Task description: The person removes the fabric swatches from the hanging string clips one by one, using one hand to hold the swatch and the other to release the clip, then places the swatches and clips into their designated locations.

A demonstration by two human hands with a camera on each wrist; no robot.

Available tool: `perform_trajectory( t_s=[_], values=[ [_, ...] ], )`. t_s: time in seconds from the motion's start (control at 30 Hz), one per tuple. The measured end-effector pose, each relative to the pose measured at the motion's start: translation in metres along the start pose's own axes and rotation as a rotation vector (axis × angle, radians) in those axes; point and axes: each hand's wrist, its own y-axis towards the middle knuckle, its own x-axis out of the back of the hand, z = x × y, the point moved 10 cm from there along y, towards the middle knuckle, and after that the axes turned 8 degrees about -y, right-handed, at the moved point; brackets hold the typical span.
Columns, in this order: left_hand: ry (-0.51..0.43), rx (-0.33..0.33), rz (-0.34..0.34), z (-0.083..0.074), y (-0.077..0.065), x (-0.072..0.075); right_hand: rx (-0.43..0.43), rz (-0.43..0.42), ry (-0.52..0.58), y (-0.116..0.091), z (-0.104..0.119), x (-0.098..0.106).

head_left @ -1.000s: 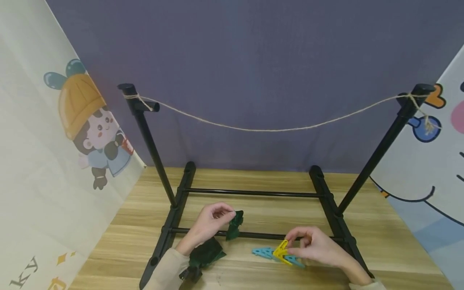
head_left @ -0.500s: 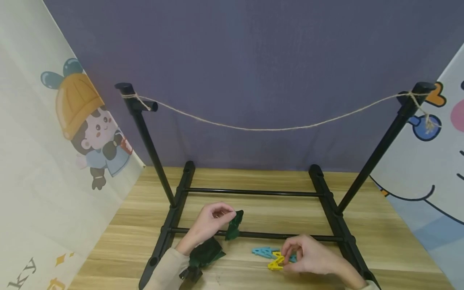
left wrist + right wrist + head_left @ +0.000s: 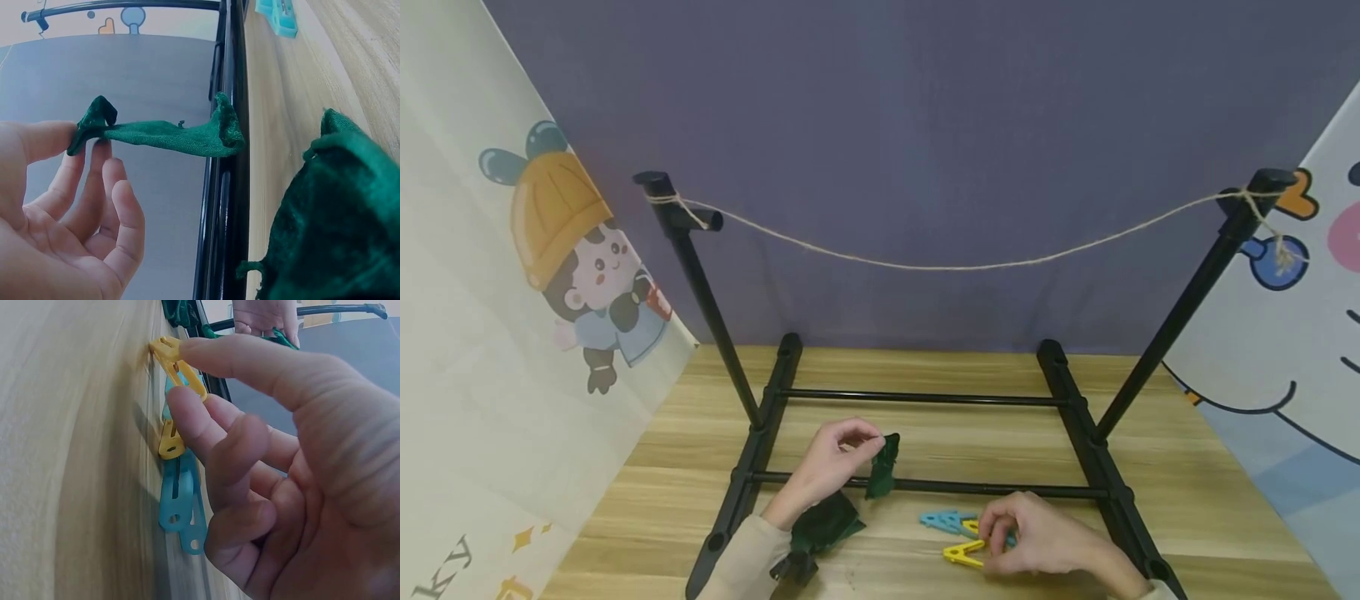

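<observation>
My left hand [image 3: 829,458] pinches one end of a small strip of dark green velvety cloth [image 3: 165,136] between thumb and fingertips, and the strip hangs by the rack's front bar. A larger bunched green cloth [image 3: 823,525] lies on the table below my left wrist. On the right, my hand [image 3: 1036,535] holds a yellow clothespin [image 3: 961,553] by thumb and index finger, its other end pointing left, low over the tabletop. Behind those fingers lie a second yellow clothespin [image 3: 169,439] and blue clothespins [image 3: 177,495], partly hidden by the hand in the head view.
A black tube rack [image 3: 917,397] stands on the wooden table [image 3: 647,500], its two posts leaning outward. Between the post tops sags a thin twine [image 3: 917,267]. A grey-blue backdrop [image 3: 910,125] rises behind, with printed cartoon panels [image 3: 587,292] at both sides.
My right hand has shifted slightly left and toward me, and the yellow clothespin has turned from slanting upright to lying nearly flat. The left hand and its cloth have stayed almost still.
</observation>
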Motion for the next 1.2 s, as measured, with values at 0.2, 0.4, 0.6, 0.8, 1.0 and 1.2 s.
perform_trajectory(
  t_s=[0.2, 0.4, 0.6, 0.8, 1.0, 1.2],
  values=[
    [-0.012, 0.019, -0.017, 0.002, 0.000, 0.001, 0.002, -0.019, -0.056, 0.000, 0.000, 0.003],
    [-0.017, -0.001, 0.009, -0.001, 0.000, 0.000, -0.008, -0.029, -0.074, 0.000, -0.002, 0.004],
    [-0.023, 0.005, 0.020, 0.000, -0.002, -0.001, -0.010, -0.022, -0.056, 0.001, -0.004, 0.002],
    [-0.055, 0.015, 0.040, 0.003, -0.004, -0.002, -0.003, -0.021, -0.063, 0.001, -0.003, 0.002],
    [-0.089, 0.035, 0.048, 0.007, -0.004, -0.002, 0.017, -0.032, -0.062, 0.001, 0.000, 0.003],
    [-0.080, 0.045, 0.037, 0.010, -0.007, 0.001, 0.012, -0.056, -0.069, 0.002, 0.001, 0.009]
  ],
)
